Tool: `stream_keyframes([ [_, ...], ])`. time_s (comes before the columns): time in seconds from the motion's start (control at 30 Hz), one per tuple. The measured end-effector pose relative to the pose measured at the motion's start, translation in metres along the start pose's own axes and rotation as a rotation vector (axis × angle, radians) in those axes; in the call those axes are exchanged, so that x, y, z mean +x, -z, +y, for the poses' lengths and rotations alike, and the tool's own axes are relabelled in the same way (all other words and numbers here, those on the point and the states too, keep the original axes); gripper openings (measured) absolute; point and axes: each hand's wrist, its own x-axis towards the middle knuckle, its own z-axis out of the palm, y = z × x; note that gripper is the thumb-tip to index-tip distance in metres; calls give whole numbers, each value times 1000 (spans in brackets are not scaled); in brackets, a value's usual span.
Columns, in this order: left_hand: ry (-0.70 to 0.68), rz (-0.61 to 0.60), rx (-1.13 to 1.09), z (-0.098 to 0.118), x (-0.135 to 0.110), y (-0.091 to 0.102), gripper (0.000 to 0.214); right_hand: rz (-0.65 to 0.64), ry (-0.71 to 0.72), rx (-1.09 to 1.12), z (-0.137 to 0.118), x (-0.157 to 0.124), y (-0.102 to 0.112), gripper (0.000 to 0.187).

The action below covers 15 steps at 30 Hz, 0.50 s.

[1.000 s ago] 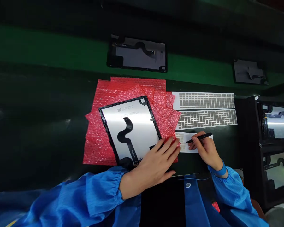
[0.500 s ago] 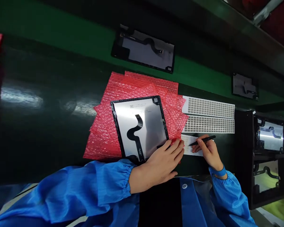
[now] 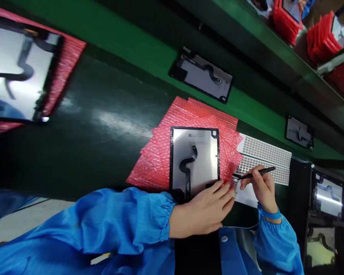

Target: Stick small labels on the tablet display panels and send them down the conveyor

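Note:
My left hand (image 3: 208, 206) lies flat with its fingers stretched over the lower right edge of a tablet screen panel (image 3: 202, 164), the bubble wrap and the edge of a small sticker sheet (image 3: 248, 195). The panel shows its silver back, with a curved black ribbon cable (image 3: 186, 168). Red bubble wrap sheets (image 3: 157, 156) are fanned out beneath it. In my right hand (image 3: 263, 187) is a pair of black tweezers (image 3: 256, 173), pointing left over the sticker sheet close to my left fingertips. A small pale piece shows by the tips; whether they grip it, I cannot tell.
Two label sheets with small squares (image 3: 265, 152) lie right of the wrap. Another screen panel (image 3: 206, 74) leans at the back, a smaller-looking one (image 3: 299, 131) farther right. A black rack (image 3: 299, 202) holds panels at right. At far left, a panel (image 3: 5, 57) rests on bubble wrap.
The view has swung, bringing a panel on the left and shelf stacks at upper right into sight. My left hand stays on the panel's edge; the tweezers' tips are nearer its fingertips.

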Motion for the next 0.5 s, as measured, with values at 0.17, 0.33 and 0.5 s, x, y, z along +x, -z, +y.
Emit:
stream_keyframes([
  [0.17,169,54,-8,-9,-27,36,43,-156,99,15,-31,47,-82,27],
  [0.33,439,22,225,-36,-54,32,81,-313,55,-26,-24,80,-152,32],
  [0.5,478,-91,235,-50,-60,26,95,-340,41,-118,-8,95,-171,34],
])
